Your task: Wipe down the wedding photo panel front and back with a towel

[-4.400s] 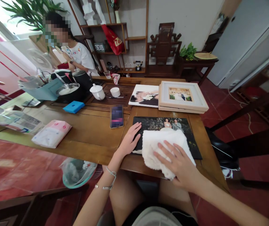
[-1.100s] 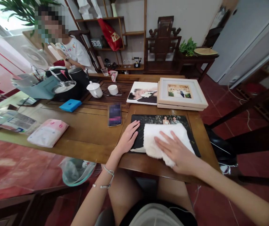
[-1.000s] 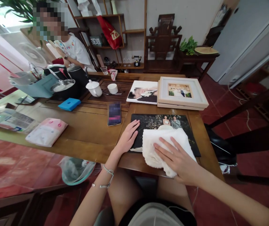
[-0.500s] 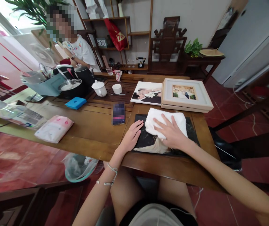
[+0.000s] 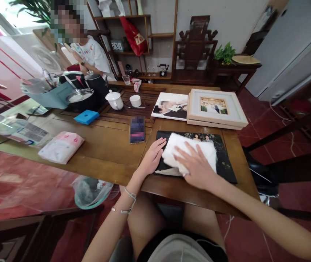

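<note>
A dark photo print (image 5: 225, 160) of a couple lies flat near the front edge of the wooden table (image 5: 103, 153). My right hand (image 5: 196, 165) presses a folded white towel (image 5: 182, 149) onto the print, fingers spread flat on the cloth. My left hand (image 5: 151, 158) rests open on the print's left edge, fingers stretched out, with a bracelet at the wrist.
Behind the print lie a white-framed photo (image 5: 217, 109) and an unframed print (image 5: 170, 106). A phone (image 5: 137, 129), a blue sponge (image 5: 86, 116), a pink tissue pack (image 5: 61, 146), tea ware (image 5: 114, 100) and a kettle stand to the left. A person (image 5: 88, 54) sits across the table.
My right hand has slid the towel back and forth over the print: away toward the far edge half a second ago, now nearer and leftward. My left hand has stayed on the left edge.
</note>
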The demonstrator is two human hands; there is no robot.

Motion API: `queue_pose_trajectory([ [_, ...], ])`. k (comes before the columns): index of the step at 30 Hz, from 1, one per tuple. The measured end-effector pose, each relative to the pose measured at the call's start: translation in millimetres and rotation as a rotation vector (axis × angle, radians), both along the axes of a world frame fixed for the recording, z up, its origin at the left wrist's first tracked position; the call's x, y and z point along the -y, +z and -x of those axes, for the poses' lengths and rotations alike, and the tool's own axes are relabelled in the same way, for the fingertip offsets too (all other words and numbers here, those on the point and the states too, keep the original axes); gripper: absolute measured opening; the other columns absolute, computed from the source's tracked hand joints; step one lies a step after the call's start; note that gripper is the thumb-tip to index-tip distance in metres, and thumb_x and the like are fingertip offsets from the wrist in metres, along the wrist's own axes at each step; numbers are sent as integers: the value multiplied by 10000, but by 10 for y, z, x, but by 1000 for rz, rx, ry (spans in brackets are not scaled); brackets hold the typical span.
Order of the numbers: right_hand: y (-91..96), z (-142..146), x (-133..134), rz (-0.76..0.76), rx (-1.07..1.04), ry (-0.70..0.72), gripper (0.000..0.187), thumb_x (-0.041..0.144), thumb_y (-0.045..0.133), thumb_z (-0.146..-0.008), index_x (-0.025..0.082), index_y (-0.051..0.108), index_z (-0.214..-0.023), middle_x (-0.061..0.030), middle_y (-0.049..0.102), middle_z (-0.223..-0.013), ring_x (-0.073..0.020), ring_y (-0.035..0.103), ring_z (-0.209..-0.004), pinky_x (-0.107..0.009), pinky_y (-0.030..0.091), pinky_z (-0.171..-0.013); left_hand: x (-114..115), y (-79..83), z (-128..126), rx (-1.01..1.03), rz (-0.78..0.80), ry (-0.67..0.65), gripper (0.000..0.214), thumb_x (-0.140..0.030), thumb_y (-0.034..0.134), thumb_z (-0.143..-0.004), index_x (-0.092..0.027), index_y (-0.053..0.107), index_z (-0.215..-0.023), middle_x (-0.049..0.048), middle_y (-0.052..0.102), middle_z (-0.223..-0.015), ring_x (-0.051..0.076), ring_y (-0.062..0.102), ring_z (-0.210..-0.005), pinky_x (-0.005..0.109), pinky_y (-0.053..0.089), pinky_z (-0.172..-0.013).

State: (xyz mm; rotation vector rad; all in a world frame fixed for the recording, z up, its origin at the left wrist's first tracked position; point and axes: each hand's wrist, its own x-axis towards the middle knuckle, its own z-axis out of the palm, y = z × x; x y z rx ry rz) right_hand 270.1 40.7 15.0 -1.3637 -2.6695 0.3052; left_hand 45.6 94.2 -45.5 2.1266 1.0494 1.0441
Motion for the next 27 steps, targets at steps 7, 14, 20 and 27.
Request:
queue_pose_trajectory([
  [7,36,79,-910,-51,-14,-141,470,276,431,-883,235,605,-1318,-53,440,-1511,-396,255,-1418,-684,164,-1109,-9,-7,-11,-11,-17,8,435,-349,343,-1010,-205,529,-1376,125,498,-1455,253,390,-1405,520,291,-1186],
  [14,33,496,-1092,-55,-3,-52,512,261,463,-852,213,572,-1350,-65,411,-1530,-388,219,-1430,-685,128,-1112,-1,-51,-6,-25,-24,36,432,-345,355,-1006,-169,553,-1348,148,523,-1412,255,433,-1362,504,313,-1177],
  [20,-69,-37,-858,-130,-17,-103,480,247,456,-853,207,607,-1307,-85,425,-1519,-377,244,-1432,-700,142,-1107,9,-15,-9,-12,-12,15,424,-331,352,-1008,-209,528,-1373,120,495,-1460,249,392,-1405,525,290,-1186],
  [27,-222,-1019,-599,-242,1,-279,416,254,440,-858,203,665,-1204,-95,487,-1472,-392,315,-1402,-716,228,-1071,6,0,-11,-19,-24,22,414,-318,359,-1007,-218,532,-1370,107,509,-1455,235,393,-1408,528,293,-1187],
])
